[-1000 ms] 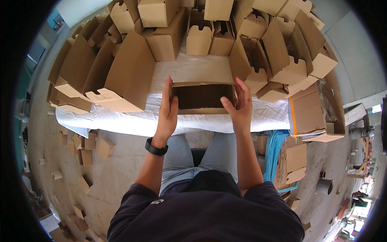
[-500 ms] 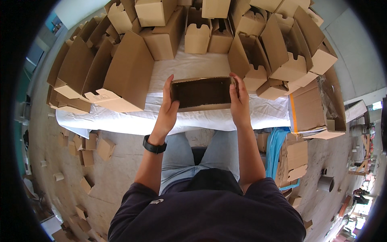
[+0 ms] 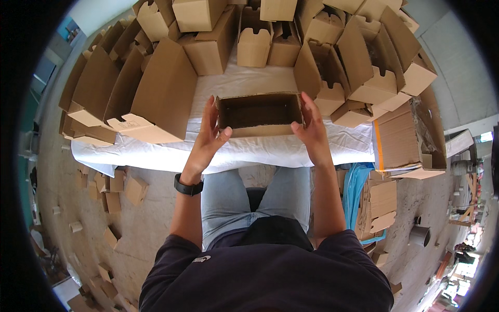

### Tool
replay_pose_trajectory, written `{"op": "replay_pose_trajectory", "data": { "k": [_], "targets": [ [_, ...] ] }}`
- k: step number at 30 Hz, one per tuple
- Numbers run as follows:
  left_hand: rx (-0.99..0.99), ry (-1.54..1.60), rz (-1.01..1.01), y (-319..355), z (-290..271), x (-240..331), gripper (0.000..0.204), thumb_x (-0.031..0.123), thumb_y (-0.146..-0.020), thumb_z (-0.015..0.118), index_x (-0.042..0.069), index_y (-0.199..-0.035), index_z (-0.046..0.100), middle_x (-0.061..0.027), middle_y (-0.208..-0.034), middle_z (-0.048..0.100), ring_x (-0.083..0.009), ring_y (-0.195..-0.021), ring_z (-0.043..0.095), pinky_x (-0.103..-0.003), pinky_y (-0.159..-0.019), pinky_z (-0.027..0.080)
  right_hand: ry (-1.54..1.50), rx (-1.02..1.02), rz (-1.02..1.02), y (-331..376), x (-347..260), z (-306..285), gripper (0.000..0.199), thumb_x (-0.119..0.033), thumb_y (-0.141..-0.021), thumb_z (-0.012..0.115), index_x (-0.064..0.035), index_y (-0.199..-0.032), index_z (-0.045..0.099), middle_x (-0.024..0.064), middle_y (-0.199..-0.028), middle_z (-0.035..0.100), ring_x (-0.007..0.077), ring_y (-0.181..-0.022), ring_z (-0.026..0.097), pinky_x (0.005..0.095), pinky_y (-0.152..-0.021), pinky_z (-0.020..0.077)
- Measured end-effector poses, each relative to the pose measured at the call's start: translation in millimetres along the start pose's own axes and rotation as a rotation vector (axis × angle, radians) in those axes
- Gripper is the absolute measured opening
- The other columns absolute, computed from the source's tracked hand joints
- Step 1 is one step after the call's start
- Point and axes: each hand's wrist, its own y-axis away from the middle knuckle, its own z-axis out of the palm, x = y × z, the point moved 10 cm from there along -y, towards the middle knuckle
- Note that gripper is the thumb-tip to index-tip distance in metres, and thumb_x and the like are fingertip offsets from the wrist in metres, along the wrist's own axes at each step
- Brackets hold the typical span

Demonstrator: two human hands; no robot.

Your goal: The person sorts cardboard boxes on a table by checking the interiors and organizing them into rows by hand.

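An open-topped brown cardboard box (image 3: pixel 262 130) sits between my two hands over the near part of the cloth-covered table, its dark inside facing up. My left hand (image 3: pixel 206 132) lies against its left end, fingers along the outside and thumb at the near corner. At the right end, my right hand (image 3: pixel 313 127) has its fingers outside the wall and its thumb by the near right corner. Both grips look light, and the box's underside is hidden. A black watch (image 3: pixel 188 185) is on my left wrist.
Tall open cardboard boxes (image 3: pixel 161 91) stand at the left, with more boxes (image 3: pixel 374 86) at the right and along the back. White cloth (image 3: pixel 260 153) covers the table. A larger carton (image 3: pixel 397 138) is at the right edge. Small cardboard pieces (image 3: pixel 136 190) lie on the floor.
Both thumbs have come out from the box's inside to its near outer corners. My hands have spread a little wider, and the box has tilted slightly, showing more of its inner wall.
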Motion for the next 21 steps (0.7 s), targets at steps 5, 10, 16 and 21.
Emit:
{"op": "replay_pose_trajectory", "data": {
  "k": [5,10,16,21],
  "targets": [
    [-0.02,-0.137,0.016,0,9,-2,0.095,0.02,-0.09,0.068,0.007,-0.154,-0.001,-0.0167,-0.159,0.012,-0.0252,-0.147,0.013,-0.036,-0.117,0.015,0.158,-0.052,-0.03,2,4,8,0.082,0.002,-0.085,0.065,-0.0082,-0.152,0.02,0.0153,-0.155,0.025,0.0252,-0.144,0.025,0.0368,-0.115,0.0251],
    [-0.008,-0.094,-0.011,-1,6,-6,0.09,0.021,-0.093,0.065,0.005,-0.154,0.001,-0.0157,-0.159,0.012,-0.0247,-0.147,0.012,-0.036,-0.117,0.014,0.201,-0.022,-0.079,3,-2,7,0.081,0.001,-0.086,0.065,-0.0092,-0.153,0.02,0.015,-0.154,0.029,0.0252,-0.142,0.03,0.0366,-0.114,0.0275],
    [0.003,-0.054,-0.023,-1,7,-7,0.086,0.024,-0.094,0.063,0.004,-0.154,0.003,-0.0163,-0.159,0.011,-0.0245,-0.148,0.01,-0.035,-0.118,0.012,0.389,-0.026,-0.144,5,-9,9,0.06,-0.001,-0.084,0.067,-0.0123,-0.139,0.048,0.0187,-0.154,0.029,0.0294,-0.143,0.03,0.0362,-0.111,0.0318],
    [0.0,-0.088,-0.005,-1,7,-11,0.085,0.022,-0.095,0.062,0.004,-0.154,0.003,-0.0164,-0.159,0.012,-0.0241,-0.147,0.011,-0.035,-0.117,0.012,0.431,0.006,-0.142,4,-8,6,0.034,-0.002,-0.082,0.07,-0.0084,-0.114,0.064,0.0221,-0.152,0.032,0.034,-0.14,0.035,0.0357,-0.104,0.0382]
  ]
}}
